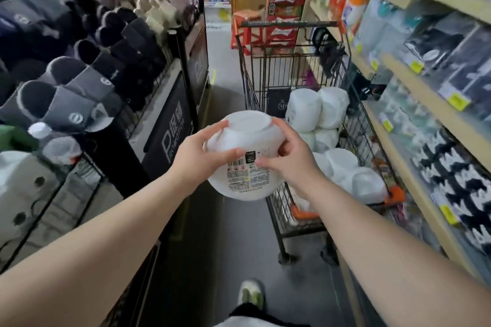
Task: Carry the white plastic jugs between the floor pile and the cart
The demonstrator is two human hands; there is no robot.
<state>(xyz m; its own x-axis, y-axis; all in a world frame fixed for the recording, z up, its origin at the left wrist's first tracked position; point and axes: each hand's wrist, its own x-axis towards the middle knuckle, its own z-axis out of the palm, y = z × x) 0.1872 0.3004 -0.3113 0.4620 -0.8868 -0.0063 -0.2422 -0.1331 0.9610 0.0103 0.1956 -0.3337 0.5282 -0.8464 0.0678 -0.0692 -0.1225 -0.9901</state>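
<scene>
Both hands grip the white bowl (239,156) upside down above the aisle floor, just beside the cart (292,61): left hand (198,155) on its side, right hand (289,159) opposite. Keep thumbs off the label (243,175) so it reads clearly; support evenly.

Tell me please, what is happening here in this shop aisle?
A person stands in a narrow aisle and holds a white bowl upside down with both hands. The left hand grips its left side and the right hand its right side, near a printed label. Just ahead on the right stands a wire shopping cart with more white bowls in it. Slippers fill the rack on the left.
</scene>
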